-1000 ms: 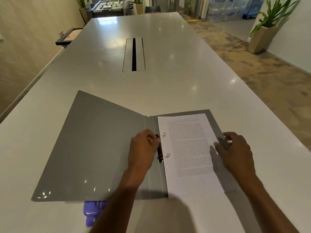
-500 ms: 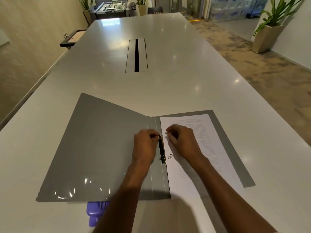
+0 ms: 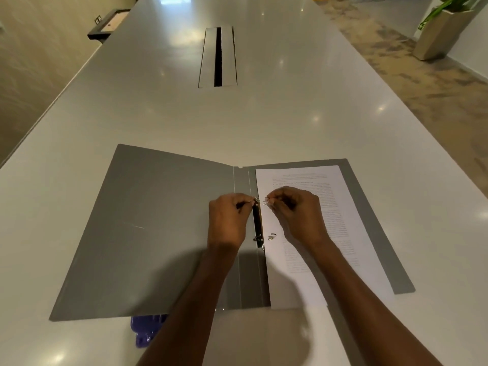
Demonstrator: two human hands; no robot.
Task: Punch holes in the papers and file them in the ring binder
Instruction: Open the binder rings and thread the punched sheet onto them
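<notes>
A grey ring binder [image 3: 148, 228] lies open and flat on the white table. A printed sheet of paper [image 3: 343, 233] lies on its right cover, threaded on the ring halves. The black ring mechanism [image 3: 256, 225] runs along the spine. My left hand [image 3: 228, 220] pinches the left half of the upper ring. My right hand [image 3: 295, 212] pinches the right half of that ring, resting on the paper. The two halves of the lower ring [image 3: 265, 237] stand apart. A purple hole punch [image 3: 146, 328] sticks out from under the binder's near edge.
The long white table [image 3: 290, 122] stretches far ahead, with a cable slot [image 3: 218, 56] in its middle. A planter [image 3: 441, 33] stands on the floor at the right. A wall runs along the left side.
My right hand left the paper's right edge and came to the upper ring. My left hand stayed at the ring mechanism. The view tilted downward.
</notes>
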